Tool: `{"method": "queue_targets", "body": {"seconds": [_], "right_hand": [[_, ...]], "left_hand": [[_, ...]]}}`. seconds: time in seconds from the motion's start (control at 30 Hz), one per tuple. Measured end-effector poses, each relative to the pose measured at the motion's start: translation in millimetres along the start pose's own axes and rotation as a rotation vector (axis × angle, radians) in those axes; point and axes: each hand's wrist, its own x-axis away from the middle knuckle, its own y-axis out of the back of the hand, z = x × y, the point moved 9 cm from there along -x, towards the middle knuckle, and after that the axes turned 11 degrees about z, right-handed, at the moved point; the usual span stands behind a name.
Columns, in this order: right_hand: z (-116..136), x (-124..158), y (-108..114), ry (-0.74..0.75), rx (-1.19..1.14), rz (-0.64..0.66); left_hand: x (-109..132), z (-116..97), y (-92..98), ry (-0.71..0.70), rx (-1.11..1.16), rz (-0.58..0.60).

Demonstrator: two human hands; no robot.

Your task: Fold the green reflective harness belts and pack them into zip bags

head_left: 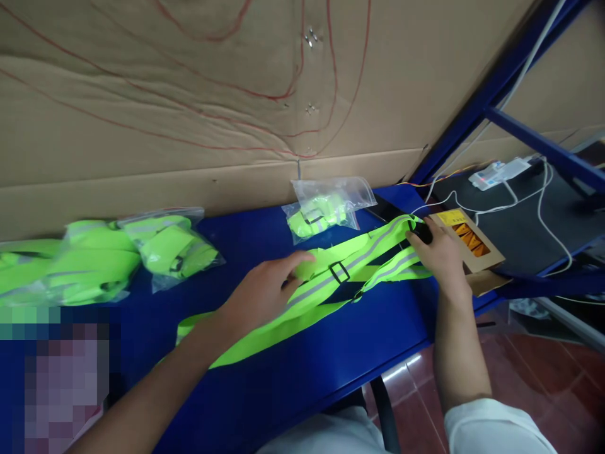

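Note:
A neon yellow-green reflective strap (312, 291) with a grey stripe is laid out in long loops on the blue table (359, 353). Black slider buckles sit on it; the nearest, a rectangular buckle (339, 272), lies between my hands. My left hand (265, 290) is closed on the strap at mid-length, fingertips pinching a fold. At the strap's right end, my right hand (439, 249) grips the looped end, with thumb and fingers around it by a dark piece that I cannot make out clearly.
Behind the strap lies a clear plastic bag (326, 211) with a rolled strap inside. More bagged straps (174, 249) are heaped at the left. A cardboard box (486, 252) with orange contents is beside my right hand. White cables and a power strip (501, 173) lie further right, near a blue metal frame (477, 113).

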Motion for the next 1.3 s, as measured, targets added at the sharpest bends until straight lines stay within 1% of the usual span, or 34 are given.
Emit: {"method": "queue_targets", "body": {"seconds": [0.07, 0.17, 0.3, 0.47, 0.57, 0.63, 0.7, 0.77, 0.87, 0.93, 0.97, 1.03, 1.1, 1.2, 1.23, 1.3], "right_hand": [[-1.2, -0.3, -0.4, -0.007, 0.003, 0.007], [-2.9, -0.2, -0.6, -0.019, 0.003, 0.006], [-2.4, 0.3, -0.2, -0.003, -0.005, -0.006], [-3.4, -0.8, -2.5, -0.007, 0.001, 0.013], [-3.2, -1.6, -8.0, -0.008, 0.004, 0.061], [-1.3, -1.8, -11.4, 0.009, 0.003, 0.088], [-0.1, -1.6, -11.7, 0.022, 0.001, 0.086], [-1.2, -1.5, -9.4, 0.013, -0.008, 0.063], [-2.0, -1.0, -5.3, 0.008, -0.038, 0.031], [-0.4, -0.3, -2.9, 0.021, -0.061, 0.014], [0.6, 0.1, -2.2, 0.027, -0.071, 0.010], [1.7, 0.7, -1.4, 0.028, -0.085, 0.006], [2.4, 0.9, -1.0, 0.024, -0.093, 0.005], [4.1, 0.7, -0.1, 0.033, -0.113, 0.000], [4.8, 0.7, 0.3, 0.038, -0.124, -0.002], [6.3, 1.0, 0.5, 0.047, -0.142, -0.002]], "left_hand": [[10.8, -3.7, -10.6, -0.073, -0.147, 0.008], [20.7, -4.1, -23.1, -0.109, -0.313, -0.040], [27.9, 1.0, -26.9, -0.053, -0.481, -0.141], [36.3, 20.0, -30.8, -0.020, -0.528, -0.133], [40.2, 33.0, -23.4, 0.024, -0.559, -0.170], [41.2, 35.3, -14.1, 0.063, -0.593, -0.214], [41.1, 28.3, -5.8, 0.073, -0.623, -0.251], [41.4, 13.8, -1.1, 0.042, -0.615, -0.278], [41.0, -8.4, -4.9, -0.033, -0.506, -0.260], [38.8, -12.0, -7.4, -0.011, -0.363, -0.260], [36.7, -8.5, -7.3, 0.036, -0.272, -0.272], [31.0, 6.4, -6.2, 0.162, -0.062, -0.295], [21.4, 20.9, -7.4, 0.232, 0.162, -0.274], [6.7, 28.5, -4.2, 0.173, 0.464, -0.262], [4.3, 29.0, -0.8, 0.149, 0.526, -0.285], [3.4, 28.1, 6.8, 0.126, 0.569, -0.354]]}}
